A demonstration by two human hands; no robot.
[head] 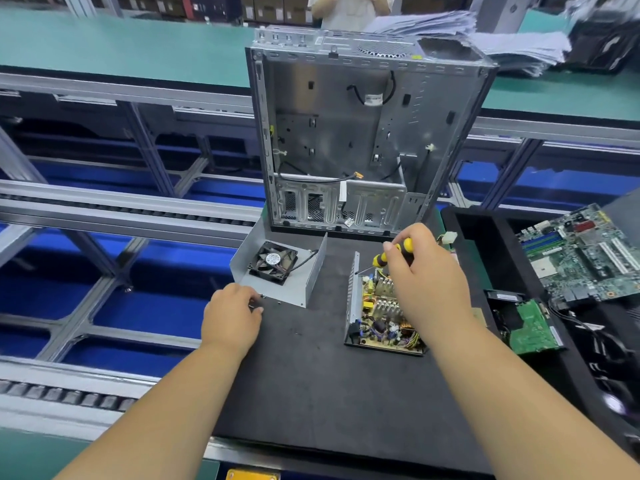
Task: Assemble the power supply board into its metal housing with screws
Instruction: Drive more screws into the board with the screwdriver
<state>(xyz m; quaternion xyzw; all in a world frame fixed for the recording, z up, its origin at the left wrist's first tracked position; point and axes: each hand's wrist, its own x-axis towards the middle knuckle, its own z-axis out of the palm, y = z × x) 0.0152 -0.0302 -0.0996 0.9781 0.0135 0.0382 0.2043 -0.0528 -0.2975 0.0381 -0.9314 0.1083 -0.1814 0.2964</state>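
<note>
Gripped yellow-and-black screwdriver point(391, 252) in curled right hand point(424, 271), tip angled toward power supply board point(381, 313) seated in housing point(354, 289), centre-right. Left hand point(232, 315) pinched at loose screws point(262, 296), presumably fetching one.

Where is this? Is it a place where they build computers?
Most likely a computer assembly line in a factory. An empty metal computer case stands on the black work mat, a motherboard lies to the right, and roller conveyor rails run alongside the bench.
</note>
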